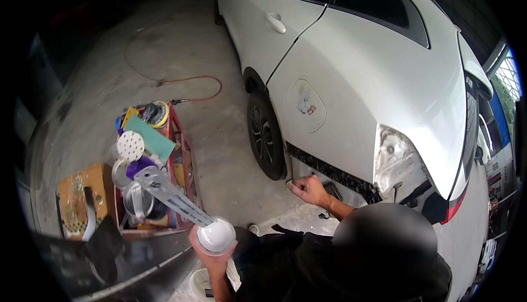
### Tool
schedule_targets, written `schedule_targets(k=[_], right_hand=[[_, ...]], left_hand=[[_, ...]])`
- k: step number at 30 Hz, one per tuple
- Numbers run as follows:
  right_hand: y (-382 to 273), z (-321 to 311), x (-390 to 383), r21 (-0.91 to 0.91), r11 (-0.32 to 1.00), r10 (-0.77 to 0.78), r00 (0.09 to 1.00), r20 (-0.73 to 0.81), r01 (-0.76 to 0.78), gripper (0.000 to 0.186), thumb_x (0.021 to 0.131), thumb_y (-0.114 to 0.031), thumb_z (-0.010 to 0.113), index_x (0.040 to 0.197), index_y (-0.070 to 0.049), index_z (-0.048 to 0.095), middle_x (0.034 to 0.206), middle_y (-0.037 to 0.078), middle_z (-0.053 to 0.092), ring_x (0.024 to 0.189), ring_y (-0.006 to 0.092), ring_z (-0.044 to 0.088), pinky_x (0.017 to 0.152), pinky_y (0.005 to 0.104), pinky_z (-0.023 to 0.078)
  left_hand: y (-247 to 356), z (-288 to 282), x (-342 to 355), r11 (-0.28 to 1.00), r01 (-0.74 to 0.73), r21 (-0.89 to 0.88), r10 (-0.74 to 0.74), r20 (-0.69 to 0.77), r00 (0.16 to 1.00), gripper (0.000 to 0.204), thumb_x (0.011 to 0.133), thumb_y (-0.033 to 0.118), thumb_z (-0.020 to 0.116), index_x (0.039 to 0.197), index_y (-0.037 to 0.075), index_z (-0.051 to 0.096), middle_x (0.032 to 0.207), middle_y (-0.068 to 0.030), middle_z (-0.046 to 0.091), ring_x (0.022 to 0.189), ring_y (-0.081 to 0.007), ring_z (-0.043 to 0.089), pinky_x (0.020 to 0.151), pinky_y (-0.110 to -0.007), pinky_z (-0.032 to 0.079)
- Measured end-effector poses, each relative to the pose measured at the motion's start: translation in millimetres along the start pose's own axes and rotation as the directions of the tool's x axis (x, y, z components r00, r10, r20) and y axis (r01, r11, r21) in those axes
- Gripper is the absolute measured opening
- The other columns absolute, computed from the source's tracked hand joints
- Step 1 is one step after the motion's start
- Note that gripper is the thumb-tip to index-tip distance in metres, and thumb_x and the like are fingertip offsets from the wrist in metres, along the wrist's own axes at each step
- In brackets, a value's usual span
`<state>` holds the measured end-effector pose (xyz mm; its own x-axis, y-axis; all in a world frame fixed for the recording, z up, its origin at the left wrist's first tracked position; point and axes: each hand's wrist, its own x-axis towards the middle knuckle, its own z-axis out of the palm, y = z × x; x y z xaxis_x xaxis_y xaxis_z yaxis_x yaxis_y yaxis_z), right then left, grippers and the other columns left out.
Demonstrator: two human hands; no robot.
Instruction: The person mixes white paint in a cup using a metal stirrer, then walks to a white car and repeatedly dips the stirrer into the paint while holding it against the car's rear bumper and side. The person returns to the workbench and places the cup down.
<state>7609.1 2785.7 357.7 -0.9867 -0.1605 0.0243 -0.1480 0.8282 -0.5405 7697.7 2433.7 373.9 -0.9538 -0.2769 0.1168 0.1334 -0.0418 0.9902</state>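
My left hand (202,250) is wrapped round a clear plastic cup (217,237) with a smooth white mass in it. A flat, slotted metal stirring stick (181,202) leans out of the cup to the upper left. Beside its upper end shows a purple patch (138,166) that I cannot make out. My right hand (310,190) is curled, apart from the cup, in front of the car's rear wheel; whatever its fingers hold is hidden. A grey blurred patch (387,230) covers what lies beyond the right forearm.
The white car (340,77) stands ahead, its lower rear corner uncovered. At left, a red cart (181,137) carries a perforated disc (130,145), a green sheet (151,137) and a metal pot (137,200). Near it are a cardboard box (82,189), a dark panel (148,272) and a red hose (206,78).
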Motion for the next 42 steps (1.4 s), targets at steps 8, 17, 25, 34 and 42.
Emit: schedule_targets(k=[8,17,25,34,42], right_hand=[[-4.7,-57.0,169.5,-0.170,0.966,-0.242,0.908,-0.342,0.193,0.035,0.086,-0.018,0.065,0.056,-0.005,0.052,0.056,0.013,0.053,0.050,0.0330,0.055,0.047,0.0416,0.044],[68.3,-15.0,245.3,-0.441,0.883,0.154,0.987,-0.048,-0.159,0.030,0.088,-0.033,0.061,0.071,-0.008,0.066,0.064,0.012,0.063,0.062,0.0347,0.064,0.057,0.0454,0.051],[100.8,100.2,275.6,-0.179,0.896,0.443,0.791,0.423,-0.406,0.038,0.092,-0.046,0.057,0.097,-0.011,0.072,0.091,0.018,0.071,0.085,0.0398,0.069,0.075,0.0523,0.054],[90.0,98.4,624.4,-0.077,0.989,0.149,0.798,0.584,-0.129,0.039,0.095,-0.042,0.054,0.098,-0.005,0.069,0.097,0.018,0.069,0.094,0.0376,0.066,0.081,0.0482,0.051],[-60.0,24.7,985.3,0.656,0.749,-0.265,0.866,0.425,-0.093,0.025,0.087,-0.021,0.074,0.103,-0.002,0.068,0.089,0.005,0.069,0.068,0.0155,0.059,0.063,0.0285,0.049]], left_hand=[[-27.5,55.2,168.0,0.998,-0.053,-0.032,0.057,0.133,0.990,0.106,0.050,0.008,0.090,0.141,0.004,0.034,0.131,-0.0138,0.044,0.119,-0.0285,0.051,0.104,-0.042,0.041],[-31.1,89.1,385.3,0.995,-0.101,0.010,0.091,0.352,0.932,0.105,0.057,0.016,0.090,0.143,0.004,0.031,0.132,-0.0151,0.047,0.119,-0.0290,0.053,0.102,-0.042,0.044],[-44.7,106.3,524.5,0.994,0.076,-0.082,-0.043,0.347,0.937,0.101,0.057,0.008,0.085,0.141,0.005,0.031,0.134,-0.0176,0.048,0.117,-0.0296,0.054,0.099,-0.043,0.047],[-104.9,136.3,700.1,0.990,0.015,0.139,-0.030,0.106,0.994,0.099,0.052,0.003,0.091,0.136,0.004,0.038,0.127,-0.0123,0.047,0.115,-0.0246,0.054,0.100,-0.039,0.044],[-69.9,152.0,898.6,0.960,0.031,0.277,-0.005,-0.094,0.996,0.094,0.056,0.002,0.092,0.134,0.003,0.040,0.123,-0.0099,0.055,0.114,-0.0206,0.057,0.100,-0.036,0.046]])
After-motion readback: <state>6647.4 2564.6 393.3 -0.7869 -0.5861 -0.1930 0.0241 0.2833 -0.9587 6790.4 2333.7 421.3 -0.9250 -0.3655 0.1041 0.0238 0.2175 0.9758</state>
